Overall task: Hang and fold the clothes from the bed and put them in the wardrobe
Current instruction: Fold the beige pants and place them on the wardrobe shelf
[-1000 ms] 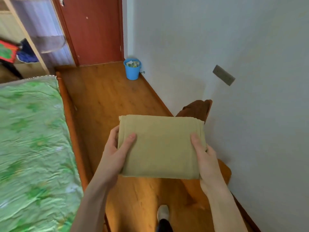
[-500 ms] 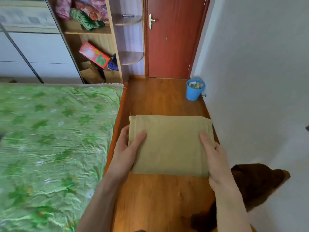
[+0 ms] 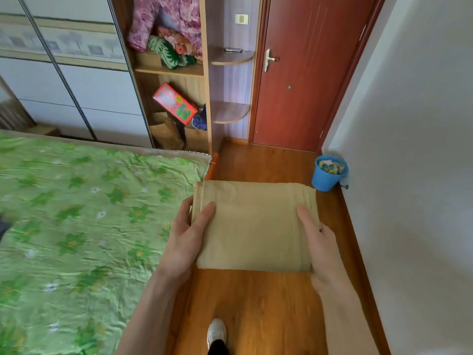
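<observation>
The bed (image 3: 76,226) with its green cover lies at left, and beyond its far end the wardrobe (image 3: 169,98) shows an open shelf column already holding bundled fabrics and a red box (image 3: 175,103). Left hand (image 3: 185,237) and right hand (image 3: 323,247) each grip an opposite side of the folded tan garment (image 3: 253,226), thumbs on top, carried level above the floor (image 3: 268,160). Judged step: carrying to the wardrobe; next move needs a free shelf spot, along the open floor between bed edge and wall, blue bucket (image 3: 329,172) at right.

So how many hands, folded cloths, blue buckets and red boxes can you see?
Hands: 2, the left hand and the right hand
Folded tan cloth: 1
Blue plastic bucket: 1
Red flowered cardboard box: 1
Total: 5
</observation>
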The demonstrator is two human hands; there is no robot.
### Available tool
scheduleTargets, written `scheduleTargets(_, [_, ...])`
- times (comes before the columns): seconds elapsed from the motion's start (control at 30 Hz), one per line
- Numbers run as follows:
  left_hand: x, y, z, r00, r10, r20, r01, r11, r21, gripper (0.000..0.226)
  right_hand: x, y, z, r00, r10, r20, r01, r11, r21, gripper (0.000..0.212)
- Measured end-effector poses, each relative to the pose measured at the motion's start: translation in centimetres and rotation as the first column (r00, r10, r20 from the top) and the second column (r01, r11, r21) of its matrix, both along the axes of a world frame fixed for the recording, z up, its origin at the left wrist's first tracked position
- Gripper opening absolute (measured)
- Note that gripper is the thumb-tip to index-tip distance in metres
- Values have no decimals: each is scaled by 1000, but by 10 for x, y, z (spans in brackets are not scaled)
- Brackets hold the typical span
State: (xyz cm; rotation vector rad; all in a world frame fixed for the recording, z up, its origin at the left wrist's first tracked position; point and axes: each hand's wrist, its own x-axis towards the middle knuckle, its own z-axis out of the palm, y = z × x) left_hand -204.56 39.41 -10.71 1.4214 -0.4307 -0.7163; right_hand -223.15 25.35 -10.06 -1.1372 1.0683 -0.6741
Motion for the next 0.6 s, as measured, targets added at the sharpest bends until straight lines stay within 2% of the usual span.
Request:
scheduleTargets(0.1, [51,-44,5,999,22,-23,-23,1000,-12,34,54,-49,11,999,35,-14,-36,998,-57,53])
scheduleTargets(0.23, [112,-96,14,999,49,-11,-49,999,-23,35,114,-100,19,999,41,-12,-42,994,-100,49])
scheduleTargets(0.37, [155,-137,18,999,46,-5,-46,999,5,28,152,-138,16,1000,20,-2,-20,997,-81,48])
scheduleTargets(0.43, [172,-159,17,999,46,2,-46,999,25,38,168,-157,13,1000,2,-16,-3,998,-62,46])
scheduleTargets(0.5, [189,-182,16,999,48,1,-48,998,27,46,186,-181,10,1000,-5,-14,4,998,-59,37])
scheduleTargets(0.6, [214,-219,16,1000,22,15,-22,999,25,45,214,-220,7,1000,0,10,1,996,-93,23])
